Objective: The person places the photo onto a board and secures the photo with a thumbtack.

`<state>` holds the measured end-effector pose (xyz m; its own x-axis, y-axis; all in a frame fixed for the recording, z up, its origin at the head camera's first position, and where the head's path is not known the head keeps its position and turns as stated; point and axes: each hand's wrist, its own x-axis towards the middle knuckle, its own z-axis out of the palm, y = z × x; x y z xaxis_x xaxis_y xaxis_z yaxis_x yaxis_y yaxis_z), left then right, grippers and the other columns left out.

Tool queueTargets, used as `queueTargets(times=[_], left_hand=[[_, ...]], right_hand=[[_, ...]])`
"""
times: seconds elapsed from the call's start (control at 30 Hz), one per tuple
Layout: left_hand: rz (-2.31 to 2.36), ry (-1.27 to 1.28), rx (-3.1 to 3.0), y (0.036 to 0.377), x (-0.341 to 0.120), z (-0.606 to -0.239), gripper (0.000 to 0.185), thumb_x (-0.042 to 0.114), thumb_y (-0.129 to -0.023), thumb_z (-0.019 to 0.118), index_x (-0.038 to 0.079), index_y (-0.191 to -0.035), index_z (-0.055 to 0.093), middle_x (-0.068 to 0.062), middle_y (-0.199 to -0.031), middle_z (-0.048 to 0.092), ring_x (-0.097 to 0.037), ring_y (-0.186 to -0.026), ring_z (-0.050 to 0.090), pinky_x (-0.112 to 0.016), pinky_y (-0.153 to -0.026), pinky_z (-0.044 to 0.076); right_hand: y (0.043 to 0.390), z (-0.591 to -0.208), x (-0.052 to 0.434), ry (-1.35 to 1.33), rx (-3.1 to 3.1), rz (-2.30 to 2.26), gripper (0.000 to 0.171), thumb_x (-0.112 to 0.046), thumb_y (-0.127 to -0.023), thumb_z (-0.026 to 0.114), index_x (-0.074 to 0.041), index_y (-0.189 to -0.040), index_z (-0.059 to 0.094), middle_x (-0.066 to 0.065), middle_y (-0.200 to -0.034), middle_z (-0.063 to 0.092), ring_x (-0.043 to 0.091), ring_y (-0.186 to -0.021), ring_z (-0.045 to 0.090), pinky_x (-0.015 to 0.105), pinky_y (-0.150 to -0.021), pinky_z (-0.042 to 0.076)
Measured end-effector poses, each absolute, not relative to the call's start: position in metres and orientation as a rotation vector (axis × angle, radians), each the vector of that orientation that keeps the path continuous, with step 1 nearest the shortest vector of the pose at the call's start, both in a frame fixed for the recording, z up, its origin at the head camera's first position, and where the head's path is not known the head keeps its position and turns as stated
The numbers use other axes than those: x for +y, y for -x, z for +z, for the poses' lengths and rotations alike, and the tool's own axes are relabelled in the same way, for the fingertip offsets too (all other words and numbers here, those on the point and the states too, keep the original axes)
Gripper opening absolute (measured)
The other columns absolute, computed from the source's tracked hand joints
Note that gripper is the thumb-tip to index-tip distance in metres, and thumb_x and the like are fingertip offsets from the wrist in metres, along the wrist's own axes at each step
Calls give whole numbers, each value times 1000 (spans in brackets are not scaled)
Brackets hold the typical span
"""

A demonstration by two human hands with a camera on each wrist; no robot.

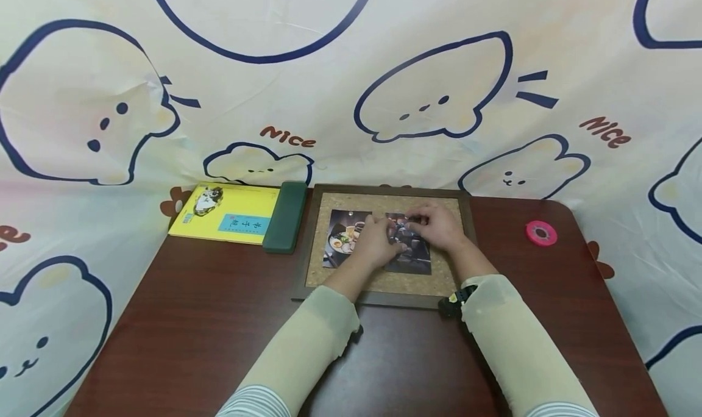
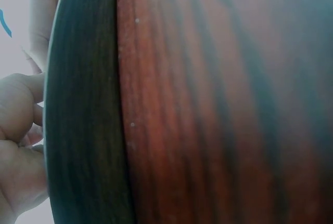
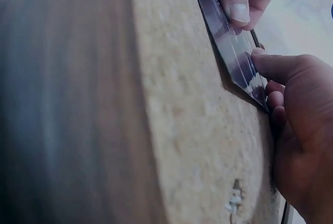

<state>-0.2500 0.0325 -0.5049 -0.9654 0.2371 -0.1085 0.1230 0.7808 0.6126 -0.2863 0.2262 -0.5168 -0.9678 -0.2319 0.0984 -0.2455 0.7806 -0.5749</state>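
Note:
A framed corkboard [image 1: 329, 280] lies on the table, its cork [image 3: 182, 104] filling the middle of the right wrist view. On its left half is a food photo [image 1: 342, 240], with a small pin near its top. Beside it lies a darker photo [image 1: 411, 261], partly covered by both hands. My left hand [image 1: 375, 243] pinches at this photo's upper left, thumb over its face. At the upper right corner my right hand [image 1: 439, 227] grips it, thumb on the face [image 3: 244, 63] and fingers curled behind the edge. Any small thing between the left fingertips is hidden.
A yellow book [image 1: 219, 222] with a blue label lies left of the board. Leaning over its right side is a long green case [image 1: 285, 219]. To the right sits a pink ring-shaped roll [image 1: 542, 233]. A printed cloth [image 1: 329, 100] hangs behind the table.

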Motion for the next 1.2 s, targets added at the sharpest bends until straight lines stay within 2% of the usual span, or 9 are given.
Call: queueTargets(times=[0.27, 0.4, 0.63, 0.87, 1.0, 1.1, 1.2], left_hand=[[934, -304, 2794, 252, 31, -505, 61, 46, -79, 77, 16, -128, 57, -12, -130, 41, -28, -107, 56, -42, -87, 51], [935, -300, 2795, 254, 30, -505, 59, 46, -79, 77, 16, -126, 58, -12, -129, 41, -27, -106, 56, -40, -86, 51], [926, -309, 2799, 255, 31, -506, 57, 46, -79, 77, 17, -125, 59, -11, -127, 42, -25, -102, 55, -40, -84, 50], [954, -334, 2789, 254, 28, -501, 57, 46, -77, 78, 15, -123, 60, -8, -121, 43, -22, -97, 54, -38, -81, 50], [1022, -363, 2774, 252, 24, -497, 46, 42, -80, 76, 13, -113, 61, -7, -119, 45, -22, -93, 54, -38, -77, 49], [1068, -358, 2773, 250, 20, -494, 46, 40, -81, 74, 13, -116, 61, -8, -123, 46, -24, -97, 56, -40, -78, 50], [1085, -370, 2782, 247, 15, -491, 53, 41, -82, 73, 16, -127, 59, -10, -127, 48, -27, -101, 57, -43, -82, 50]], right_hand=[[289, -512, 223, -401, -3003, 924, 28, -31, -87, 72, -17, -111, 73, 3, -107, 61, 21, -94, 54, 39, -80, 45], [292, -508, 222, -436, -3024, 909, 28, -29, -88, 70, -16, -113, 72, 3, -106, 62, 20, -92, 54, 38, -78, 44], [292, -509, 219, -418, -3019, 907, 28, -26, -88, 71, -15, -114, 72, 2, -95, 61, 19, -79, 52, 34, -68, 42], [283, -507, 215, -314, -2996, 934, 31, -26, -88, 71, -15, -117, 70, 3, -94, 59, 19, -78, 52, 34, -66, 43], [275, -505, 217, -288, -2941, 1002, 30, -22, -89, 69, -13, -118, 69, 4, -100, 62, 20, -83, 56, 36, -70, 45], [269, -504, 220, -268, -2906, 1085, 28, -20, -90, 67, -12, -117, 69, 6, -102, 62, 21, -87, 57, 37, -73, 47], [262, -501, 222, -243, -2890, 1144, 27, -21, -91, 66, -12, -116, 68, 6, -101, 61, 21, -88, 57, 37, -75, 48]])
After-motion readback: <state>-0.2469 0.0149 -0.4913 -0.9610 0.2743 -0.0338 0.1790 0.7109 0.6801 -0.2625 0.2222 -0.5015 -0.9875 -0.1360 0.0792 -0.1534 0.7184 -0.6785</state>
